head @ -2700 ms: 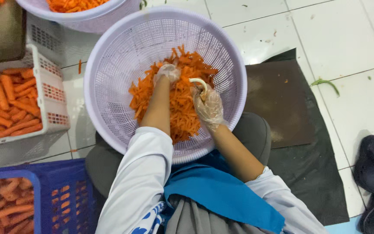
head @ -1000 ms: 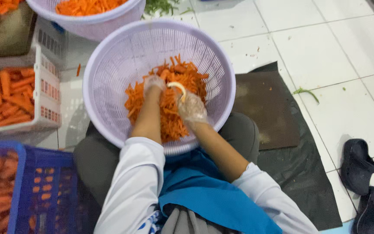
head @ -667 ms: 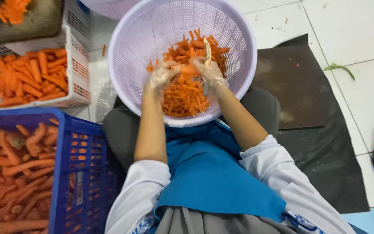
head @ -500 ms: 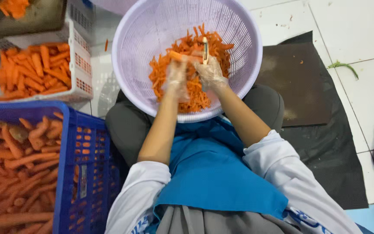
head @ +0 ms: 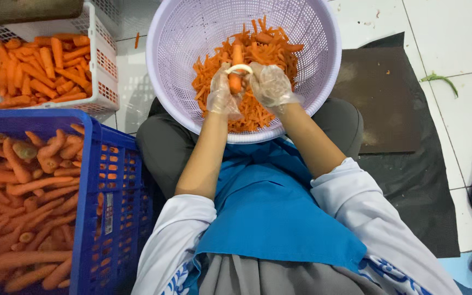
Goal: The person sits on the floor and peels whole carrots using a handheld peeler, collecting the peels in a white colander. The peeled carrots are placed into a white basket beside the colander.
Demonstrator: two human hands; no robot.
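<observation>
Head view, only view on my feed. I see both hands in clear plastic gloves, working over a lavender perforated basket [head: 323, 65] that rests on the person's lap. Left hand [head: 222, 94] is closed around the lower end of a carrot [head: 236, 68], which stands roughly upright above the heap of orange peelings [head: 258, 106] in the basket. Right hand [head: 271, 84] is curled shut on a pale peeler [head: 240, 68]; its looped head lies across the carrot. Hands sit just beside each other. On the person's left: a blue crate [head: 113, 180] of unpeeled carrots, and beyond it a white crate [head: 102, 68] of peeled ones. Dark mat [head: 411, 175] on the tiled floor to the right. Blue apron [head: 269, 207] below the basket.
</observation>
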